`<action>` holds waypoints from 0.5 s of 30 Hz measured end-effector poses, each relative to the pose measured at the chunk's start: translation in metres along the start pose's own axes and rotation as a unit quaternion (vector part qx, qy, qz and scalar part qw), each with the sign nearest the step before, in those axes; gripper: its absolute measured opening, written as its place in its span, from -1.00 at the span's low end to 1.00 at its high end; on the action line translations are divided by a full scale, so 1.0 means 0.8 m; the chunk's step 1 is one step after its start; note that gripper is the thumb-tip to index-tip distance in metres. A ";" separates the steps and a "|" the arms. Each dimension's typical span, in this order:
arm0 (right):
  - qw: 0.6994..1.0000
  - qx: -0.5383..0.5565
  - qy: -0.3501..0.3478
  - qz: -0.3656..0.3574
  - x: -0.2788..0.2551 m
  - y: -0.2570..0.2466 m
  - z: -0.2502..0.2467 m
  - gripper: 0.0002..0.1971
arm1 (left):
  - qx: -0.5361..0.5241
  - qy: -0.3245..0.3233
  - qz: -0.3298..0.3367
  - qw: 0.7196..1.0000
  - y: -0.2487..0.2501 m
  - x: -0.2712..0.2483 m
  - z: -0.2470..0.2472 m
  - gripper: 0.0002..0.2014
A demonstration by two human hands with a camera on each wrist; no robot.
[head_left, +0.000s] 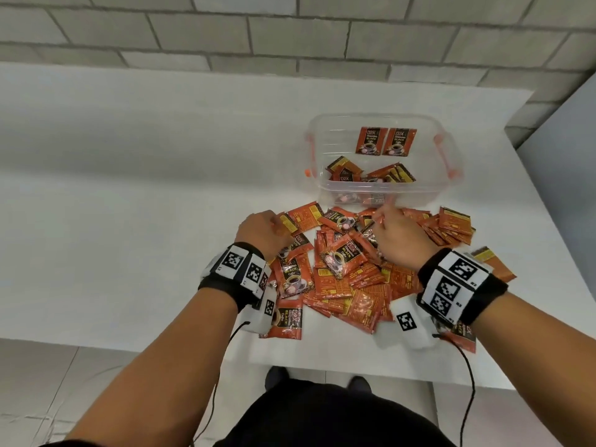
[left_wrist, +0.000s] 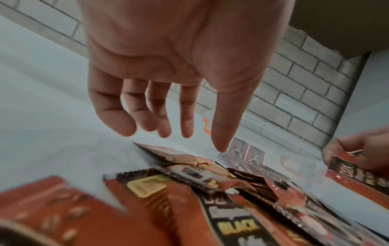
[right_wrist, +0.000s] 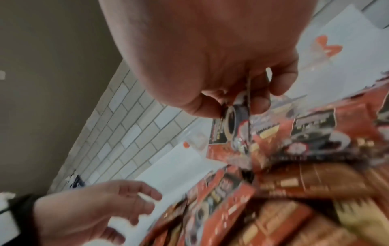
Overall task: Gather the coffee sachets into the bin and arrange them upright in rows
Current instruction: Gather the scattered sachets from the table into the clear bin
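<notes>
A heap of orange-and-black coffee sachets (head_left: 348,279) lies on the white table just in front of a clear plastic bin (head_left: 429,191) with orange latches. In the bin, two sachets (head_left: 385,141) stand upright against the far wall and several more lie slumped at the near side. My left hand (head_left: 276,226) hovers over the heap's left edge with its fingers (left_wrist: 187,119) straight and spread, holding nothing. My right hand (head_left: 383,218) is over the heap's far middle, near the bin's front wall. Its thumb and fingers pinch one sachet (right_wrist: 232,121).
The white table (head_left: 129,188) runs far to the left of the heap; its front edge is close to my body. A grey brick wall (head_left: 290,33) stands behind the table. More sachets (head_left: 451,227) spread to the right of my right hand.
</notes>
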State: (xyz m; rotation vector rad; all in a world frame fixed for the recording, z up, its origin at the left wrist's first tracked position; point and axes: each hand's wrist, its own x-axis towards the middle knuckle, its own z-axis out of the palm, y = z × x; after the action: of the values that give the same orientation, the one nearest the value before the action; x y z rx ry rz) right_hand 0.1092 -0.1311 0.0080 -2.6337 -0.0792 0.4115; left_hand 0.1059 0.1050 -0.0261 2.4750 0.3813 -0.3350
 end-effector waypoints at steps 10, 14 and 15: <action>0.987 -0.141 -0.062 0.048 0.001 -0.014 0.045 -0.20 | 0.106 -0.008 -0.037 0.994 -0.013 0.025 0.008 -0.32; 0.988 -0.140 -0.051 0.040 0.004 -0.012 0.046 -0.23 | 0.137 -0.025 -0.037 0.990 -0.021 0.039 0.000 -0.39; 0.989 -0.136 -0.045 0.040 0.005 -0.012 0.047 -0.22 | 0.153 -0.030 -0.033 0.987 -0.022 0.040 0.000 -0.40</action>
State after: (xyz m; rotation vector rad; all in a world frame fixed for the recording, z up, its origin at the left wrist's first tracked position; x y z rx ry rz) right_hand 0.1015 -0.1056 -0.0206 -2.8932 -0.0618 0.5845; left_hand 0.1297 0.1247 -0.0461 2.7462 0.4141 -0.5301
